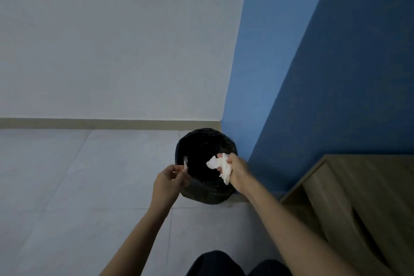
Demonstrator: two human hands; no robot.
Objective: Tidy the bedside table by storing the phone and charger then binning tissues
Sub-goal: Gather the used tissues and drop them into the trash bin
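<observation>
Floor corner: bin [202, 195] rim between hands, tissues [220, 167] overhead.

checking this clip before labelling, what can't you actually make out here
Head view only:
- Inside of the bin: the black liner is too dark to show any contents.
- Small clear item in the left hand: too small and blurred to identify.
- Tissues in the right hand: fingers hide part of the wad, so the count is unclear.
- Wooden furniture: cut off by the right edge.
</observation>
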